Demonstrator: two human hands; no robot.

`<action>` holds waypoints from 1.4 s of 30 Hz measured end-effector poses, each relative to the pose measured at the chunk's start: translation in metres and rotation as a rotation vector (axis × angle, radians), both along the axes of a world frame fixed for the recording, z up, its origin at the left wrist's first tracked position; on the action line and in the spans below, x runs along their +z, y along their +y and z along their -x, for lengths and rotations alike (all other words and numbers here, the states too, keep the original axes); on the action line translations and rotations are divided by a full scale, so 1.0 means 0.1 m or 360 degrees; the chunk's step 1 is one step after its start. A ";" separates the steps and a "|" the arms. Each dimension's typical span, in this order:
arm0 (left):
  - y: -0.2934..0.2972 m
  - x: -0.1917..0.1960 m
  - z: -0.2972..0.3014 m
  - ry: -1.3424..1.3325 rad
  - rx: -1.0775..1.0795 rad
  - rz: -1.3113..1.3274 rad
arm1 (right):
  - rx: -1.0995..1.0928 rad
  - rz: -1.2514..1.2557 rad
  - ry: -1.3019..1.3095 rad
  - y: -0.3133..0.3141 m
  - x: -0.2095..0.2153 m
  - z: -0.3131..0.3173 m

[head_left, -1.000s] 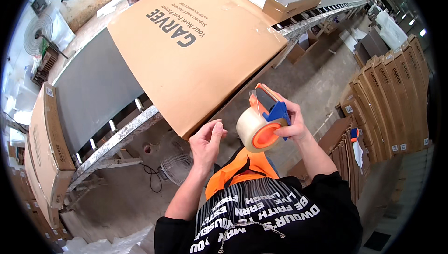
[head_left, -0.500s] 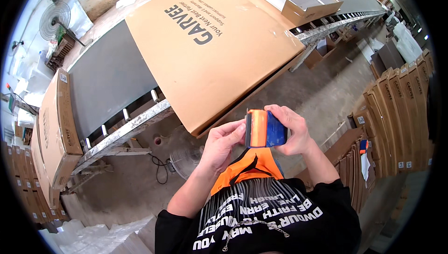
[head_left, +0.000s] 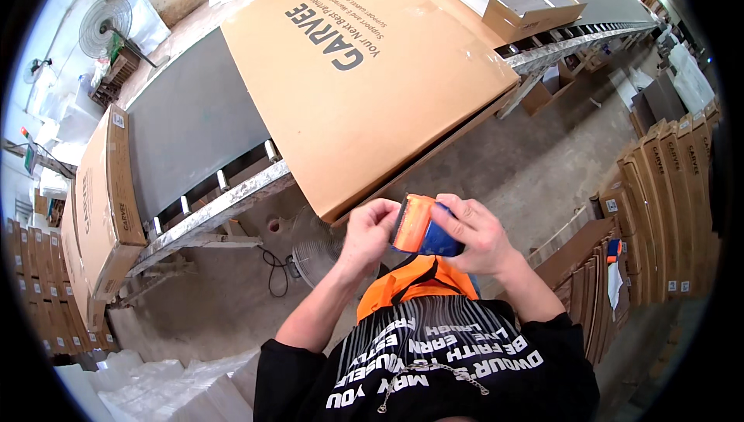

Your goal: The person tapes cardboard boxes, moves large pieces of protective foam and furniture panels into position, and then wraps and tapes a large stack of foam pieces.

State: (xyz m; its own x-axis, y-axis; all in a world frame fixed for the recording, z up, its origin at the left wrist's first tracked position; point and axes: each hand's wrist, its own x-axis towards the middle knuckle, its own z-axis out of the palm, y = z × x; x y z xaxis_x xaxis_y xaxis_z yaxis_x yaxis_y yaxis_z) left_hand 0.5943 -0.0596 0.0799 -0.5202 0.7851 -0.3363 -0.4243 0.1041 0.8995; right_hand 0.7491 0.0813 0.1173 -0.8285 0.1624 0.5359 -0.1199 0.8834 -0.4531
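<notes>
Tape dispenser (head_left: 422, 224), orange and blue, is located in the air in front of the person's body, above the orange cloth (head_left: 378, 298) at the waist in this view and beside the near corner of a large brown carton (head_left: 364, 104). The carton lies flat on the conveyor (head_left: 194, 124) and overhangs its near rail. Step in hand is judged to be freeing or checking the tape end at the dispenser's front. For sound work, the body of the dispenser should be kept steady and its front turned toward the picking hand; the film should be lifted evenly across its width so that it neither splits nor folds onto itself. Skin should be kept off the dark strip along the front edge, which is probably toothed and could nick a fingertip. Right hand (head_left: 479, 236): fingers clamped on the blue side of the dispenser, thumb side uppermost; grip appears firm. Left hand (head_left: 368, 232): fingers (head_left: 383, 211) bent, with thumb and forefinger drawn together at the dark strip, at or very close to contact. Whether film is pinched between them cannot be told; clear tape does not show there. The tape roll is likewise hidden at this angle.
</notes>
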 end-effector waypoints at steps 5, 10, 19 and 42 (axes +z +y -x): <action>-0.21 0.10 0.59 0.0918 0.0344 0.0292 | -0.0251 -0.0228 -0.0001 -0.19 0.05 -0.20; 0.16 -0.32 1.30 0.1956 0.0119 0.0868 | -0.0263 -0.0150 -0.0108 -0.49 -0.17 0.25; -0.28 -0.36 1.25 0.3009 -0.0688 0.0376 | -0.0543 0.0137 -0.0229 -0.71 -0.68 0.38; -0.49 -0.42 1.14 0.2965 -0.1132 0.0725 | -0.0330 0.2864 -0.1296 0.66 -1.80 0.00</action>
State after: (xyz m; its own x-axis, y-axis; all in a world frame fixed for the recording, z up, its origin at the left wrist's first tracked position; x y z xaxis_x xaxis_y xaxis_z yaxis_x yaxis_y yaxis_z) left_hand 0.4806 -0.1086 0.0381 -0.0997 0.9932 -0.0606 0.9948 0.0983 -0.0253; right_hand 0.7492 0.1469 -0.0630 -0.6500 0.0964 -0.7538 0.5652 -0.6017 -0.5643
